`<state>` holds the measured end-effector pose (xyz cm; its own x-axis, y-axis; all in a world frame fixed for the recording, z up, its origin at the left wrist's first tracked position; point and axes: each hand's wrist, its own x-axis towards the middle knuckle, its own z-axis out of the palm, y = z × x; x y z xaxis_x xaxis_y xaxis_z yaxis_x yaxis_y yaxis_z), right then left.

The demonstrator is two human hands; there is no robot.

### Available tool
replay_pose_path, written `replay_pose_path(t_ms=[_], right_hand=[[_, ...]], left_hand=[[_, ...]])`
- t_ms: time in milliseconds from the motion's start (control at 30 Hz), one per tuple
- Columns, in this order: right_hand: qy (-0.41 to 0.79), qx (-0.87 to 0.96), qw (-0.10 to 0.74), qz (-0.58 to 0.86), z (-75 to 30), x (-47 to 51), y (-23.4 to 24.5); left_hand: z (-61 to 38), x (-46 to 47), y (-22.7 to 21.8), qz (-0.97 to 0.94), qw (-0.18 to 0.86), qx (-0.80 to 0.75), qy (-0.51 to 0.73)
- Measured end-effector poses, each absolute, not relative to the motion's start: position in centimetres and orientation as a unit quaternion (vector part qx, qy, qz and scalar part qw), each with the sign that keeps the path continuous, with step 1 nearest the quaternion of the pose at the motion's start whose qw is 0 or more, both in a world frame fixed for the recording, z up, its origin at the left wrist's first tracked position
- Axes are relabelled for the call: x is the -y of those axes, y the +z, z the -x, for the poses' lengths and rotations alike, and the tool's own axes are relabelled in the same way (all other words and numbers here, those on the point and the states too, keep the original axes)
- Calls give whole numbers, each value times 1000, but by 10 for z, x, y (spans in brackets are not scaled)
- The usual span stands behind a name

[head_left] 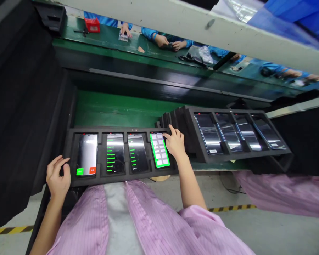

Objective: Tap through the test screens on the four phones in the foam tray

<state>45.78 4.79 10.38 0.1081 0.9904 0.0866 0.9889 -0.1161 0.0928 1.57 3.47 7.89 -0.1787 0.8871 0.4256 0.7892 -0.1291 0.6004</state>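
A black foam tray (101, 168) lies before me with several smartphones side by side in its slots. My right hand (175, 142) holds nothing; its fingers are apart, and a fingertip is at the upper right edge of the rightmost phone (159, 150). That screen has a bright green border around white blocks. The leftmost phone (87, 154) shows a pale screen with a green and a red button at the bottom. Green text lines appear on the dark screens of the two middle phones (115, 153). Beside the tray's left end is my left hand (57, 179), fingers curved and apart, with nothing in it.
At right, another black foam tray (199, 141) with several dark-screened phones rests on stacked trays. Black foam pieces (21, 106) rise at left. Behind a green bench surface (108, 106), co-workers' hands (162, 41) work under a pale beam (175, 21). A red box (92, 25) stands there.
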Motion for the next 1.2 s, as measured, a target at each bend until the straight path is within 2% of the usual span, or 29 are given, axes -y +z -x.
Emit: replay_pose_path(t_ms=[733,967,1200], right_hand=[[19,-689,-32,-724,-419,-50,94],[10,-647,-95,-757,-423,-22,89],[18,-603,-120,-789,-416,-17,86]], left_hand=[[-14,-35,77,-646,59,-653,390],[-15,-36,79,-651,49,-645,398],[-12,-36,78,-662,45,-631,402]])
